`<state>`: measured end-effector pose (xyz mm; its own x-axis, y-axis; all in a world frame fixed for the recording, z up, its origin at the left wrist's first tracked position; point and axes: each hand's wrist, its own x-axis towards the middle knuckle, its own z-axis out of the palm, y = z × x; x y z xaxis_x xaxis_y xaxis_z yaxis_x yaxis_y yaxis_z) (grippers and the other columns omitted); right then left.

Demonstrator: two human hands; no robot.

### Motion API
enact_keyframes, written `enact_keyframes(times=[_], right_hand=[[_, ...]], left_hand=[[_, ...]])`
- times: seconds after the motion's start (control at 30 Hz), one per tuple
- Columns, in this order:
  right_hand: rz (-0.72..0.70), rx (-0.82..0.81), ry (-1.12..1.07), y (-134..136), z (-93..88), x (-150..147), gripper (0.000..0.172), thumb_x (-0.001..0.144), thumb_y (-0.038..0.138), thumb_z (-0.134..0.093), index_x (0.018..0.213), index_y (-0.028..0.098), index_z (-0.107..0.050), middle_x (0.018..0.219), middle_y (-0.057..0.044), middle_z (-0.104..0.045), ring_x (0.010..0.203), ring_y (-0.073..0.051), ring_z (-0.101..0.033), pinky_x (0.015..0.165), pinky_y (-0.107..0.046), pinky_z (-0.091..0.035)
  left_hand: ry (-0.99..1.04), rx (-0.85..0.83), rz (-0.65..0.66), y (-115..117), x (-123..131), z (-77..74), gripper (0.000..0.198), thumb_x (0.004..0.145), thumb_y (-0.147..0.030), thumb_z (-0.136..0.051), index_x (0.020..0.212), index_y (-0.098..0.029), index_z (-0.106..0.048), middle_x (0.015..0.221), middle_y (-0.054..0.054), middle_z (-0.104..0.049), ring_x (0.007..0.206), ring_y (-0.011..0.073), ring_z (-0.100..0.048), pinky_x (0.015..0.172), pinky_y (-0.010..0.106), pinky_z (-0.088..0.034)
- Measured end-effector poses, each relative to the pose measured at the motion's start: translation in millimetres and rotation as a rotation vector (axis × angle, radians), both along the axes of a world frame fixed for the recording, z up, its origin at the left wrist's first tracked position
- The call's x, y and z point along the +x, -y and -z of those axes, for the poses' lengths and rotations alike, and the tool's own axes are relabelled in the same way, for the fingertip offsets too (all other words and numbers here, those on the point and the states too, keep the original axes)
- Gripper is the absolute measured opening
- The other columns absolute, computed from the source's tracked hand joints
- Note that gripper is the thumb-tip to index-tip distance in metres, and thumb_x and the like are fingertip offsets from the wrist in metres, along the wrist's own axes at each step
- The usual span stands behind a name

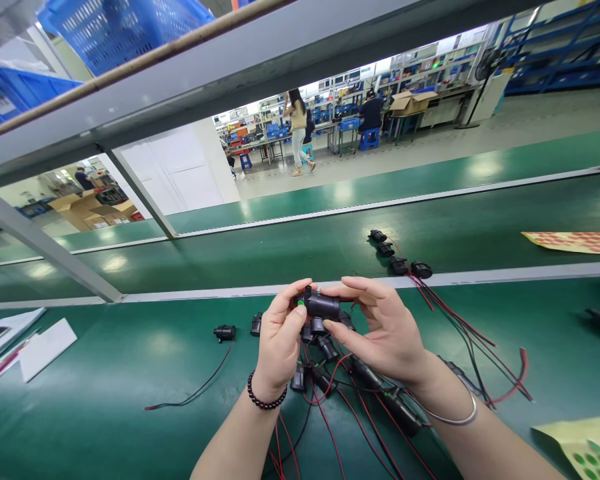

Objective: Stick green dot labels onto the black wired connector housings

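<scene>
In front of me a small black pump [324, 305] is held up above the bench. My left hand [280, 337] pinches its left end, with the thumb beside a small round green sticker [301, 303]. The fingers and thumb of my right hand [385, 330] close around its right end. Beneath both hands lies a cluster of similar black pumps [325, 347] with red and black wires, partly hidden by the hands. A single pump [225, 332] with its own wire lies to the left of my left hand.
Several pumps [398, 265] sit at the strip dividing the green bench [105, 393]. A sheet of green dots [593, 450] lies at lower right, a sheet of red dots [575, 242] farther back. Papers [47, 350] lie left. A shelf beam [190, 87] crosses above; people are beyond.
</scene>
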<state>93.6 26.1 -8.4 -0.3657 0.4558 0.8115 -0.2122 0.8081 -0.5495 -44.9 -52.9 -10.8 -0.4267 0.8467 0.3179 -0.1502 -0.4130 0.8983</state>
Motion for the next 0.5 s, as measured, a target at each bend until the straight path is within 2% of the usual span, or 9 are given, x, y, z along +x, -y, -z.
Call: enact_keyframes(times=[0.17, 0.5], right_hand=[[0.007, 0.022, -0.006, -1.3, -0.4, -1.3, 0.057, 0.082, 0.017, -0.069, 0.131, 0.026, -0.043, 0.112, -0.01, -0.071, 0.103, -0.022, -0.07, 0.095, -0.042, -0.057], [0.033, 0.043, -0.017, -2.1, 3.9, -2.2, 0.055, 0.082, 0.017, -0.069, 0.13, 0.026, -0.044, 0.111, -0.01, -0.071, 0.102, -0.022, -0.071, 0.095, -0.042, -0.057]], left_hand=[[0.041, 0.016, 0.011, -0.5, 0.9, -1.1, 0.029, 0.084, -0.033, -0.063, 0.112, -0.025, -0.071, 0.117, 0.006, -0.07, 0.111, 0.0207, -0.062, 0.095, 0.031, -0.049], [-0.024, 0.035, 0.019, -0.3, -0.1, 1.6, 0.029, 0.087, -0.032, -0.06, 0.114, -0.025, -0.069, 0.12, 0.006, -0.069, 0.116, 0.0219, -0.06, 0.105, 0.037, -0.044]])
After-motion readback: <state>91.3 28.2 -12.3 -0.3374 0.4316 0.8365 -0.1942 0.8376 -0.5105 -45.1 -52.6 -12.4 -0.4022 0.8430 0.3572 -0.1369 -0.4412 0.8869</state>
